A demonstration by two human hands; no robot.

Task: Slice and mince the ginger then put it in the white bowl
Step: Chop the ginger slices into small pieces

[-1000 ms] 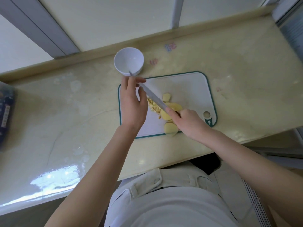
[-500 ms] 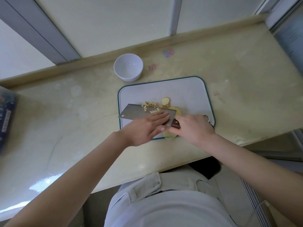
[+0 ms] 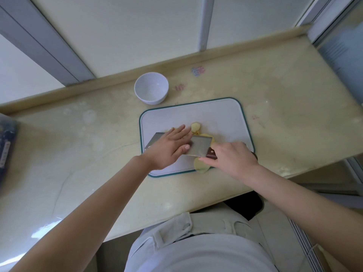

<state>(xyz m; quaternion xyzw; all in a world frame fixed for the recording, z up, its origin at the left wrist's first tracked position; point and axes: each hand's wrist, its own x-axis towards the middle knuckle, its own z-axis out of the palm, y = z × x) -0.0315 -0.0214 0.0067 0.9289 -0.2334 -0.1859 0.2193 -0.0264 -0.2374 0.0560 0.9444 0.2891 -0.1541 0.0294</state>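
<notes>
Ginger slices, pale yellow (image 3: 196, 127), are lying mid-frame on the white teal-rimmed cutting board (image 3: 220, 114) beside the flat steel cleaver (image 3: 200, 147). The left hand (image 3: 169, 148) is pressing open-palmed on the blade; the right hand (image 3: 229, 157) is clamping the dark wooden handle. The glossy cream stone worktop (image 3: 78, 154) is carrying the round white bowl (image 3: 151, 88) below frosted window panels (image 3: 137, 26).

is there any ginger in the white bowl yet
No, the white bowl looks empty inside, while ginger slices lie on the cutting board.
</notes>
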